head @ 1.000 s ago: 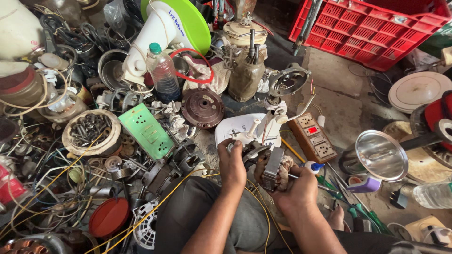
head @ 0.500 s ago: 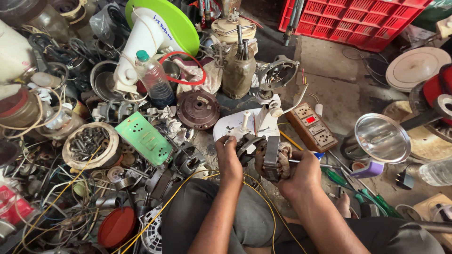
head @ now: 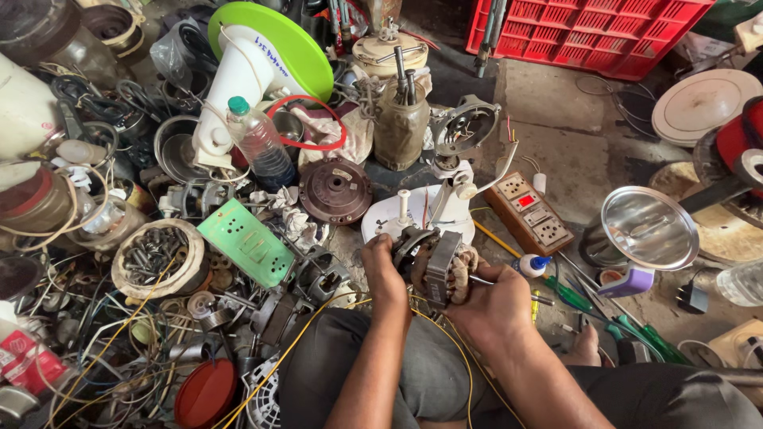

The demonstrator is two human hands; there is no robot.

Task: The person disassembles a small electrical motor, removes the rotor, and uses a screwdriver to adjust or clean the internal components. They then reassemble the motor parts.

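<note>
I hold a small electric motor [head: 439, 268] with copper windings and a metal core above my lap. My left hand [head: 381, 270] grips its left side by the dark end frame. My right hand [head: 494, 306] wraps its right side and also pinches a thin metal tool that points into the windings. Yellow wires [head: 334, 318] trail from the motor over my knee. Just beyond the motor lies a white fan base [head: 449, 213] with an upright post.
A brown socket board [head: 530, 211] and screwdrivers [head: 592, 306] lie to the right, beside a shiny metal bowl [head: 648, 226]. A green switch plate [head: 245, 242], a brown rotor cover [head: 335, 191], a plastic bottle [head: 256, 143] and heaps of scrap parts crowd the left. A red crate [head: 588, 32] stands behind.
The view has shifted down and nearer. My hands have turned the motor slightly and drawn it a little closer to me; both keep their hold.
</note>
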